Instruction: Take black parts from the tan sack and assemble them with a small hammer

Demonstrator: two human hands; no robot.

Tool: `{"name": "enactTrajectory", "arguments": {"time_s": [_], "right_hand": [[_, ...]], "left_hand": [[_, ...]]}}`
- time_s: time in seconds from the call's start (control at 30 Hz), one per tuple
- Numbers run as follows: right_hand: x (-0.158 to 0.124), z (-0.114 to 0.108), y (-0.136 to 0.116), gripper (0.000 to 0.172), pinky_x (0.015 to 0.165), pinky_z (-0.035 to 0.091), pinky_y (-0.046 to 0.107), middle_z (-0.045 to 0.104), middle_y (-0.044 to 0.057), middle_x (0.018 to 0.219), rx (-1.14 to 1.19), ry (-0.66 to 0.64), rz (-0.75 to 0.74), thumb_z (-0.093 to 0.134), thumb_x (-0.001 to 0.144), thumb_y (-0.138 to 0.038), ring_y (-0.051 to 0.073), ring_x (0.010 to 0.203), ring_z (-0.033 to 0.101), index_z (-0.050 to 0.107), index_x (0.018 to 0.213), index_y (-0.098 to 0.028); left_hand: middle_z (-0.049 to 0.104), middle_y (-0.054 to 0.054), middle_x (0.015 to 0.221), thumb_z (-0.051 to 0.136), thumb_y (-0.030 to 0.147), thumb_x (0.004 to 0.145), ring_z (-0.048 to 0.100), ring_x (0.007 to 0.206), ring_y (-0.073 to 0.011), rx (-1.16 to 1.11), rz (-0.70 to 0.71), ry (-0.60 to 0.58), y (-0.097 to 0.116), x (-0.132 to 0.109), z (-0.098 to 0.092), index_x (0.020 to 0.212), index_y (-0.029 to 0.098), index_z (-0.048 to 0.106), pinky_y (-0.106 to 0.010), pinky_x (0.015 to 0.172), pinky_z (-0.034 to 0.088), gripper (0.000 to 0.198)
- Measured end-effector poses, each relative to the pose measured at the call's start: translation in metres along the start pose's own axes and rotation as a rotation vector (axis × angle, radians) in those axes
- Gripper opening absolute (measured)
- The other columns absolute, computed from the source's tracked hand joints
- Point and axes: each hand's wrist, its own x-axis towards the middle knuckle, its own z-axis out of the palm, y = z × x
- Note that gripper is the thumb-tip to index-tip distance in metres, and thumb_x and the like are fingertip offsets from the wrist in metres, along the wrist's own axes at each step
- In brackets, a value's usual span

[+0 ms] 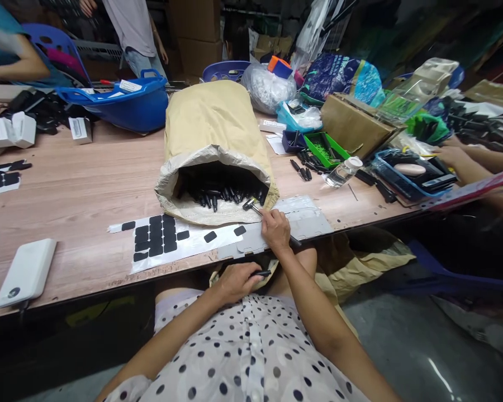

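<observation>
My right hand (pixel 275 229) is wrapped round the handle of a small hammer (pixel 251 205), whose metal head lies at the mouth of a big tan sack (pixel 212 120). Inside the sack's open mouth are several black pen-like pieces (pixel 215 200). Over my lap, just below the table edge, my left hand (pixel 237 281) grips a black pen-like piece (pixel 262 273); its exact kind is not clear. A grey flat board (pixel 305 216) lies under my right hand. To its left is a white sheet (pixel 193 245) with black rounded stickers (pixel 155 235).
A white power bank (pixel 27 271) lies at the table's left. Behind it stands a blue basin (pixel 121 106). On the right are a green tray (pixel 327 149), a clear bottle (pixel 342 172) and a blue basket (pixel 414 177), with another person's hands (pixel 456 155) nearby.
</observation>
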Motion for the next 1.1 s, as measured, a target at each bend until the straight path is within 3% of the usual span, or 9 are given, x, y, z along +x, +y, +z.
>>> {"name": "enactTrajectory", "arguments": {"time_s": [0.17, 0.33, 0.5, 0.63, 0.77, 0.87, 0.97, 1.1], "right_hand": [[0.0, 0.001, -0.001, 0.036, 0.072, 0.033, 0.031, 0.057, 0.007, 0.088, -0.002, 0.014, 0.01, 0.048, 0.092, -0.012, 0.022, 0.085, 0.045, 0.073, 0.116, -0.025], [0.0, 0.002, -0.002, 0.036, 0.072, 0.033, 0.031, 0.058, 0.007, 0.088, 0.003, 0.035, 0.016, 0.049, 0.091, -0.013, 0.022, 0.084, 0.044, 0.073, 0.115, -0.025], [0.0, 0.003, -0.002, 0.036, 0.073, 0.034, 0.03, 0.057, 0.007, 0.088, 0.007, 0.029, 0.019, 0.048, 0.092, -0.013, 0.022, 0.084, 0.044, 0.073, 0.115, -0.025], [0.0, 0.003, -0.002, 0.034, 0.074, 0.034, 0.03, 0.056, 0.007, 0.089, 0.015, 0.015, 0.02, 0.049, 0.091, -0.015, 0.022, 0.085, 0.043, 0.072, 0.116, -0.025], [0.0, 0.001, -0.003, 0.035, 0.074, 0.034, 0.031, 0.056, 0.007, 0.089, 0.016, 0.002, 0.028, 0.049, 0.092, -0.016, 0.022, 0.086, 0.044, 0.071, 0.118, -0.025], [0.0, -0.001, -0.004, 0.036, 0.074, 0.034, 0.032, 0.057, 0.008, 0.09, 0.022, -0.006, 0.032, 0.048, 0.093, -0.016, 0.023, 0.087, 0.044, 0.071, 0.118, -0.025], [0.0, -0.002, -0.004, 0.036, 0.074, 0.034, 0.032, 0.058, 0.008, 0.092, 0.028, -0.017, 0.033, 0.048, 0.093, -0.016, 0.023, 0.088, 0.044, 0.071, 0.119, -0.026], [0.0, -0.001, -0.005, 0.035, 0.073, 0.033, 0.031, 0.057, 0.008, 0.091, 0.031, -0.022, 0.037, 0.049, 0.092, -0.016, 0.023, 0.087, 0.044, 0.071, 0.118, -0.025]], "left_hand": [[0.076, -0.008, 0.112, 0.053, 0.035, 0.094, 0.07, 0.109, -0.0264, 0.088, -0.414, -0.143, -0.02, 0.002, 0.016, 0.113, 0.023, 0.071, -0.033, 0.089, 0.053, 0.028], [0.069, -0.011, 0.132, 0.05, 0.031, 0.096, 0.061, 0.128, -0.0269, 0.066, -0.579, -0.136, -0.033, 0.003, 0.019, 0.129, 0.021, 0.065, -0.035, 0.105, 0.047, 0.038], [0.065, -0.011, 0.14, 0.047, 0.025, 0.096, 0.057, 0.133, -0.0251, 0.029, -0.576, -0.137, -0.033, 0.004, 0.021, 0.14, 0.02, 0.057, -0.035, 0.112, 0.042, 0.046], [0.068, -0.011, 0.134, 0.051, 0.025, 0.092, 0.06, 0.129, -0.0255, 0.03, -0.518, -0.139, -0.029, 0.004, 0.018, 0.132, 0.019, 0.064, -0.033, 0.108, 0.046, 0.043], [0.078, -0.005, 0.101, 0.058, 0.029, 0.086, 0.071, 0.095, -0.0224, -0.047, -0.3, -0.187, -0.014, 0.002, 0.009, 0.113, 0.022, 0.073, -0.03, 0.084, 0.054, 0.032], [0.075, 0.0, 0.08, 0.06, 0.033, 0.085, 0.068, 0.074, -0.018, -0.169, -0.144, -0.19, 0.002, 0.008, -0.01, 0.103, 0.021, 0.075, -0.027, 0.069, 0.052, 0.027], [0.072, 0.0, 0.076, 0.058, 0.038, 0.089, 0.065, 0.069, -0.0169, -0.166, -0.155, 0.035, 0.008, 0.025, -0.041, 0.1, 0.02, 0.075, -0.027, 0.064, 0.049, 0.027], [0.074, -0.007, 0.089, 0.058, 0.04, 0.091, 0.068, 0.083, -0.0246, 0.085, -0.491, 0.568, -0.007, 0.059, -0.091, 0.111, 0.02, 0.07, -0.033, 0.07, 0.051, 0.03]]}}
